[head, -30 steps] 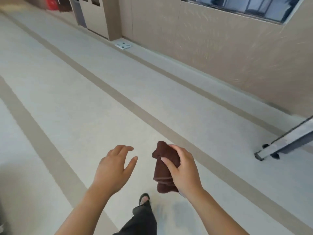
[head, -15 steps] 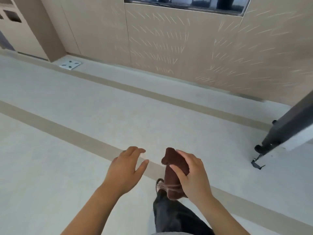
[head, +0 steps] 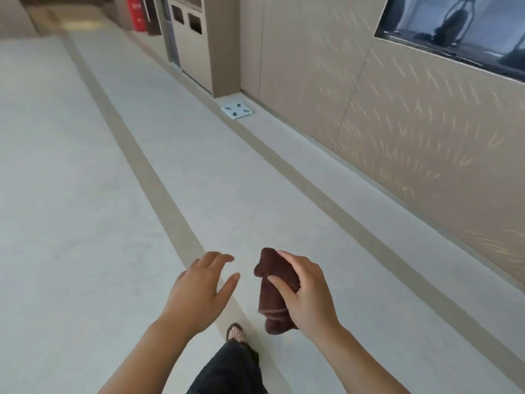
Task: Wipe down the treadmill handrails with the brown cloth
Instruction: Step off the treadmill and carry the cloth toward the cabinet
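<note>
My right hand (head: 305,297) grips the folded brown cloth (head: 272,291), which hangs down from my fingers in front of me. My left hand (head: 199,288) hovers just left of the cloth, fingers spread and holding nothing. Both hands are held low over a pale floor. No treadmill or handrail shows in this view.
A beige wall (head: 397,123) with a dark window (head: 460,27) runs along the right. A white bathroom scale (head: 237,110) lies at the wall's foot, with grey bin cabinets (head: 190,38) and a red object (head: 137,12) farther back. My leg and sandalled foot (head: 235,335) show below my hands.
The view has swung left along the corridor, so the dark machine frame at the right edge has left the picture. My hands keep the same pose, cloth still in the right.
</note>
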Demonstrator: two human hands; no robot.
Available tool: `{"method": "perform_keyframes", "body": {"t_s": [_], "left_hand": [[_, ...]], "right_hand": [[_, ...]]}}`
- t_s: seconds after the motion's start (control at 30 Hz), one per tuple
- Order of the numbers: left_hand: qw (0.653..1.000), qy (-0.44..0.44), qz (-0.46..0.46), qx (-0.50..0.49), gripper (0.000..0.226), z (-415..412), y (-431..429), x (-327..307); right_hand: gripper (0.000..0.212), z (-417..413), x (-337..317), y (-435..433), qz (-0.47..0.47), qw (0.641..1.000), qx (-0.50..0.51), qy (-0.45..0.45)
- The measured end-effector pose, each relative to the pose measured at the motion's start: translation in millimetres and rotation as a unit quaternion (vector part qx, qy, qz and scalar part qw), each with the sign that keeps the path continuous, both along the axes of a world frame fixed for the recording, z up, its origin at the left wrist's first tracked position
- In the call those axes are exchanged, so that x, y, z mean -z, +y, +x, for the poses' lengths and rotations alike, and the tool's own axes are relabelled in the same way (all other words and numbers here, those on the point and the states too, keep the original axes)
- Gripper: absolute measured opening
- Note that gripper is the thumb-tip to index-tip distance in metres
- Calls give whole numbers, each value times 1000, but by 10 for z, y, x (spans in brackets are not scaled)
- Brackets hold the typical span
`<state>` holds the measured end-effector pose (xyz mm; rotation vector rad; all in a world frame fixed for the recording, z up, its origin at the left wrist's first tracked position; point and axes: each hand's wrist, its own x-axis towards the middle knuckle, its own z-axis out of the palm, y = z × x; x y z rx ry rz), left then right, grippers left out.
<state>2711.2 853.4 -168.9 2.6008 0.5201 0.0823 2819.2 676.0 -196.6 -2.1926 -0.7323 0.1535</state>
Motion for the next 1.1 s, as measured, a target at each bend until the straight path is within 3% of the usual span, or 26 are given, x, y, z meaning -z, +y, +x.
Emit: {"method": "perform_keyframes", "body": {"t_s": [0.17,0.43,0.7,0.93,1.1], "left_hand": [[1000,-25,10,-11,42,1179,1040,-2],[999,-7,31,17,42,2997,2672,-145],[997,13,22,79,39,4877,4067,1],[999,8,35,-13,38,6273,5794,-155],[992,8,31,-120,39,6748,6982,-207]], "right_hand": [[44,1177,47,1090,1,999,-35,-3],[44,2971,-177,2535,11,1000,14,-13],[45,4642,91,3827,13,998,63,12],[43,6343,14,5854,17,999,-49,3],[43,7087,-91,7334,15,989,-145,16]]}}
